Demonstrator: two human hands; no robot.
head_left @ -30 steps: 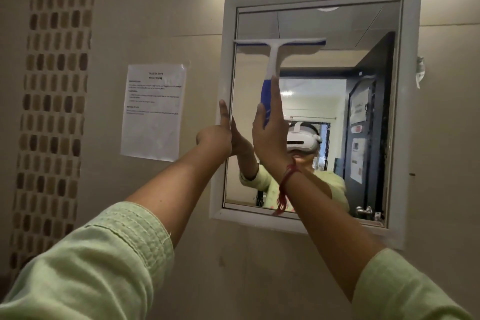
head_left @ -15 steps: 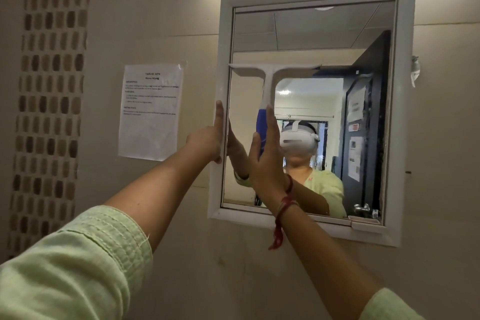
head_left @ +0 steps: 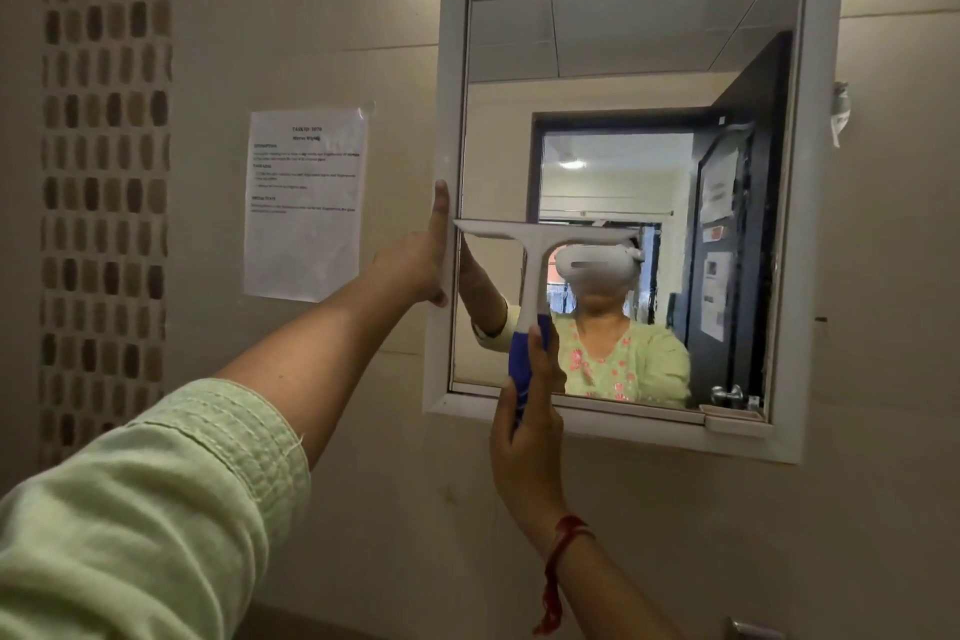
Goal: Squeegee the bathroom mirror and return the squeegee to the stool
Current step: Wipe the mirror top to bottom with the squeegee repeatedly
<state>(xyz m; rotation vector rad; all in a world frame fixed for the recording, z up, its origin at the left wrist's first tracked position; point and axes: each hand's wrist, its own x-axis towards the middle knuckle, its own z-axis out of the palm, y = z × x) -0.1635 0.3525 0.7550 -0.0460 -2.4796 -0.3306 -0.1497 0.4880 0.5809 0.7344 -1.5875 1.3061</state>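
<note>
Blue-handled squeegee (head_left: 535, 270) at lower left of the mirror (head_left: 623, 42), blade above the right hand (head_left: 524, 431) curled round its handle; left hand (head_left: 415, 260), fingers straight, touches the mirror's frame.

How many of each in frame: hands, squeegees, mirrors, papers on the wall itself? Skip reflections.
Hands: 2 (left hand, right hand)
Squeegee: 1
Mirror: 1
Paper: 1
Total: 5

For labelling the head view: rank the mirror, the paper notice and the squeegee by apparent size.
Largest: mirror
Then: paper notice
Smallest: squeegee, slim overall, though its blade spans wider than the notice.
</note>
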